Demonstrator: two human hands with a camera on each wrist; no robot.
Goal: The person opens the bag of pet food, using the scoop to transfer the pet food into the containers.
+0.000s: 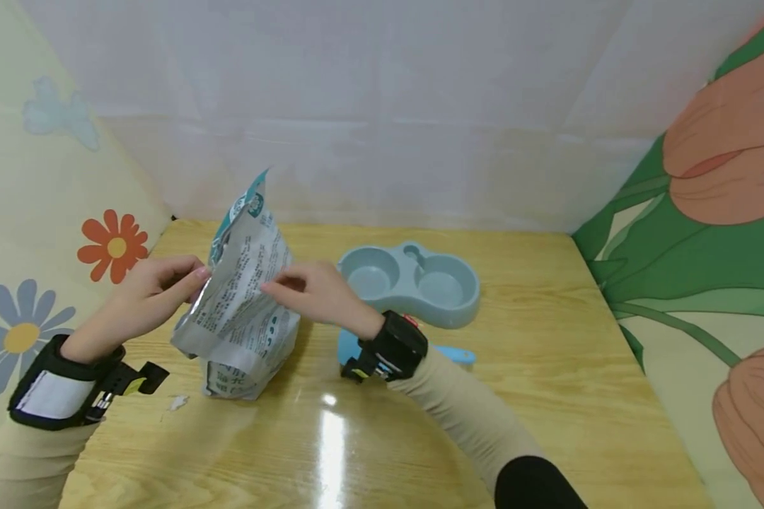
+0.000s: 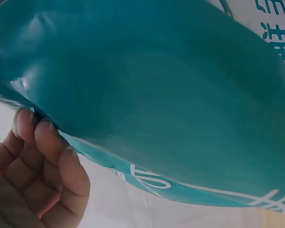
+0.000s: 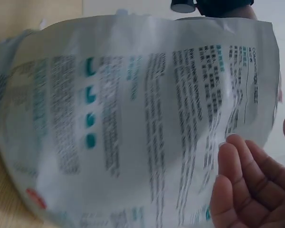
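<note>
A silver and teal pouch (image 1: pixel 242 304) with printed text stands on the wooden table (image 1: pixel 484 424), its top leaning left. My left hand (image 1: pixel 194 277) pinches the pouch's upper left edge; in the left wrist view its curled fingers (image 2: pixel 47 142) press the teal side of the pouch (image 2: pixel 156 95). On the upper right of the printed face, my right hand (image 1: pixel 279 284) grips the pouch. The right wrist view shows its fingertips (image 3: pixel 232 152) on the white printed side of the pouch (image 3: pixel 133 123).
A pale blue double pet bowl (image 1: pixel 414 283) sits right of the pouch. A blue item (image 1: pixel 455 353) lies partly hidden behind my right wrist. A small torn scrap (image 1: pixel 178 403) lies near the pouch's base. Floral fabric walls enclose the table on both sides.
</note>
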